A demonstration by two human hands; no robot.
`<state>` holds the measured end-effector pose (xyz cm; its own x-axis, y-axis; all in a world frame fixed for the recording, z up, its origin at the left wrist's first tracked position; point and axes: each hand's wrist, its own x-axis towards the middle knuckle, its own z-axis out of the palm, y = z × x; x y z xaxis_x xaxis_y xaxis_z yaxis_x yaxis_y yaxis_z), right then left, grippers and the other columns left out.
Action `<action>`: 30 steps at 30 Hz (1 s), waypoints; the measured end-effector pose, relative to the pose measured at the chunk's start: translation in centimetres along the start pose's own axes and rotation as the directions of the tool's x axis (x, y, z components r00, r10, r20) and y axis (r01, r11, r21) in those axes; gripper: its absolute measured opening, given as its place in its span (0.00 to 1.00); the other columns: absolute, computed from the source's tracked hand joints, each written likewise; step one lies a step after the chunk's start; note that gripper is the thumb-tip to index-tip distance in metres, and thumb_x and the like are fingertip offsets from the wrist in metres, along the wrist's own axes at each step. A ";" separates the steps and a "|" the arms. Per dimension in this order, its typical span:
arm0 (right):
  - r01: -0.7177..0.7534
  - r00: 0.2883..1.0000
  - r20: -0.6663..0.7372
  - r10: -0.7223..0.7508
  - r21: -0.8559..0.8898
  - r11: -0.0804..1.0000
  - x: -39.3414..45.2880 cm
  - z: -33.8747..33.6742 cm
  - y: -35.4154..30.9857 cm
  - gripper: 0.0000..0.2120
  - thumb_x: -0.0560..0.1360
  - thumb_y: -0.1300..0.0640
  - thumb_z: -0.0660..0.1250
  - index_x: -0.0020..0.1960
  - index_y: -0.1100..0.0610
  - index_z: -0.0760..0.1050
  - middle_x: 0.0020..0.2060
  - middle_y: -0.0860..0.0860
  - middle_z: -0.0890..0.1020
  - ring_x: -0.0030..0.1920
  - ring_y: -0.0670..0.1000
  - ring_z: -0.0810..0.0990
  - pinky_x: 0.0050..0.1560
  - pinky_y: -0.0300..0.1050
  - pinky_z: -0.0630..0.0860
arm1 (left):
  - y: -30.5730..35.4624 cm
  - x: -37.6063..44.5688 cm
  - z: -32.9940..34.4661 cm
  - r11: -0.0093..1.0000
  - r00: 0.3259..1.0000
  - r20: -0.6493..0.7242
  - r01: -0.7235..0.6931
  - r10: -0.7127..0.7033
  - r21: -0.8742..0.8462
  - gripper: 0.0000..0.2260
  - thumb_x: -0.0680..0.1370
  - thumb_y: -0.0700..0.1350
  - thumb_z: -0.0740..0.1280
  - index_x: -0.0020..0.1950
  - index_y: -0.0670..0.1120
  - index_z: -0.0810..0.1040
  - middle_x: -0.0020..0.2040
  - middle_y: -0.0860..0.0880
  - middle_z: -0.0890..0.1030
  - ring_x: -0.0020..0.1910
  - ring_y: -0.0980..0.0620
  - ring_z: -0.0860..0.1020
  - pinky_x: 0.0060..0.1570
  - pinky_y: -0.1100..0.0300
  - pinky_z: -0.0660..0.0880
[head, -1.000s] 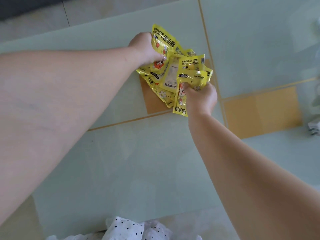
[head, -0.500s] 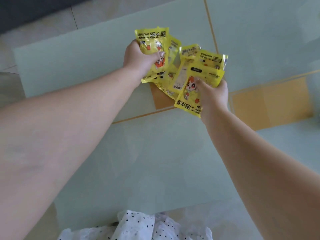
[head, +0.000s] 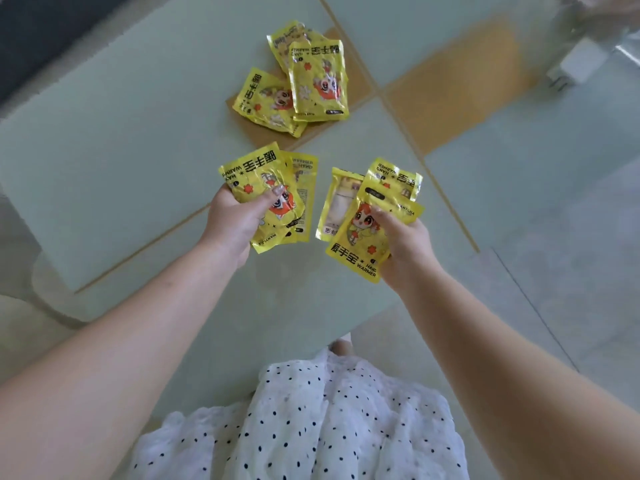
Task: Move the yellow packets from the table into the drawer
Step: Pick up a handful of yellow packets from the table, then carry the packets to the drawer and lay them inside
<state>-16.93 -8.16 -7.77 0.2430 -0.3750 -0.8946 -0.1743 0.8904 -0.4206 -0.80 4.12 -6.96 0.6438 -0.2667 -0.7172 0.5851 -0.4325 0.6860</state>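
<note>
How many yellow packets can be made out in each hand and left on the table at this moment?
Packets in the left hand: 2 visible
Packets in the right hand: 3 visible
Packets lying on the table: 3 visible
Total: 8 packets visible; overlaps may hide more.

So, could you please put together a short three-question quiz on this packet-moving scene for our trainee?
1. True or false: every yellow packet is off the glass table.
2. Which hand holds packets? A) left only B) right only C) both
3. Fill in: no open ____ shows in this view.

Key:
1. False: loose packets lie there.
2. C: the left hand grips the left bunch, the right hand the right bunch.
3. drawer
</note>
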 end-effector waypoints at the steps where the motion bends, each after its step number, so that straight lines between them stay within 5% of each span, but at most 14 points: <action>1: 0.010 1.000 -0.011 -0.009 0.024 1.000 -0.6 -1.1 1.2 0.14 0.75 0.60 0.68 0.60 0.56 0.75 0.52 0.56 0.83 0.51 0.59 0.83 0.47 0.58 0.79 | -0.9 -1.0 0.2 1.000 1.000 0.030 0.005 -0.006 0.027 0.11 0.72 0.40 0.73 0.51 0.47 0.77 0.48 0.48 0.84 0.47 0.49 0.83 0.47 0.50 0.80; 7: 0.087 0.994 -0.085 -0.069 0.228 0.970 -6.3 -8.6 8.6 0.18 0.75 0.61 0.69 0.64 0.56 0.71 0.55 0.58 0.82 0.54 0.61 0.82 0.46 0.60 0.80 | -5.1 -7.6 1.4 0.985 0.977 0.214 -0.015 -0.022 0.172 0.10 0.72 0.40 0.73 0.49 0.49 0.76 0.47 0.49 0.84 0.46 0.50 0.83 0.49 0.49 0.79; 14: 0.145 0.966 -0.258 -0.031 0.435 0.889 -14.6 -18.1 17.0 0.18 0.74 0.62 0.69 0.63 0.58 0.73 0.54 0.59 0.82 0.54 0.61 0.82 0.54 0.65 0.76 | -10.3 -16.1 4.3 0.924 0.927 0.365 -0.063 -0.086 0.377 0.20 0.70 0.43 0.75 0.60 0.43 0.75 0.53 0.46 0.83 0.50 0.47 0.83 0.52 0.45 0.79; 24: 0.362 0.858 -0.510 0.057 0.680 0.637 -24.5 -37.2 29.0 0.06 0.74 0.62 0.68 0.49 0.54 0.79 0.44 0.52 0.85 0.44 0.54 0.84 0.44 0.54 0.80 | -23.0 -31.6 15.1 0.760 0.767 0.602 -0.251 -0.222 0.600 0.20 0.72 0.42 0.73 0.63 0.44 0.74 0.55 0.44 0.83 0.52 0.46 0.83 0.52 0.45 0.79; 30: 0.444 0.788 -0.590 0.178 0.744 0.500 -30.6 -49.9 37.7 0.05 0.74 0.62 0.69 0.46 0.53 0.78 0.44 0.53 0.84 0.45 0.56 0.83 0.49 0.61 0.79 | -34.9 -43.0 22.2 0.633 0.703 0.637 -0.342 -0.318 0.694 0.21 0.72 0.43 0.73 0.62 0.45 0.74 0.54 0.46 0.83 0.50 0.48 0.83 0.48 0.47 0.80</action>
<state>-78.55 23.98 -3.77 -0.4022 -0.2895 -0.8686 0.7301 0.4710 -0.4951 -59.87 11.56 -2.75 -0.0474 -0.5982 -0.7999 -0.1923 -0.7804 0.5950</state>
